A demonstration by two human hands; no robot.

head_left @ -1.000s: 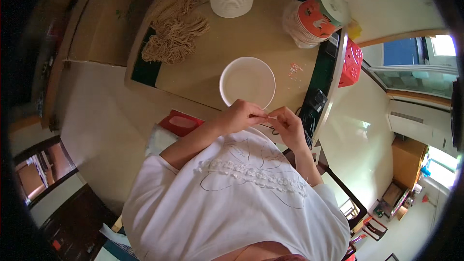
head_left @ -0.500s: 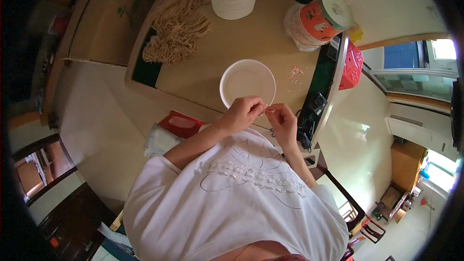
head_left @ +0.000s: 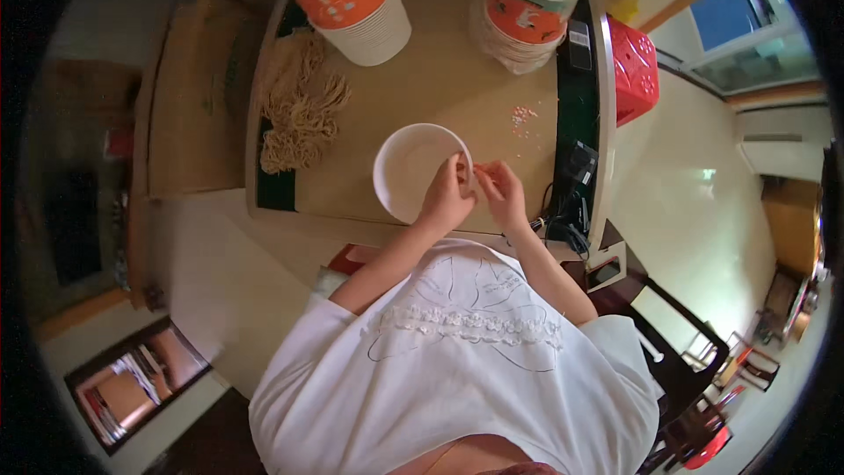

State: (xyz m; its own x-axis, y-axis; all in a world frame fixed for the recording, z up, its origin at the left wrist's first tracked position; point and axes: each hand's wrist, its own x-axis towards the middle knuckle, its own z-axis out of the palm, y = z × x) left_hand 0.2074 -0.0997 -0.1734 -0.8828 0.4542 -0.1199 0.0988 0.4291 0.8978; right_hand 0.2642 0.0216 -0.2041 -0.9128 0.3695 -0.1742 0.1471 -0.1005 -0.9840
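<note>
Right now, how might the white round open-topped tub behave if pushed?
The tub would probably feel light for its size, being thin-walled and hollow. It seems fairly stiff: its rim stands round. A push might slide it, since nothing visible fastens it down.

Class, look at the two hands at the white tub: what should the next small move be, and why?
Probably steady the white paper tub with the left hand while the right hand works at the rim's outside: the left fingers reach over the rim, and the right fingertips are bunched just opposite. Anything pinched there is too small to tell.
</note>
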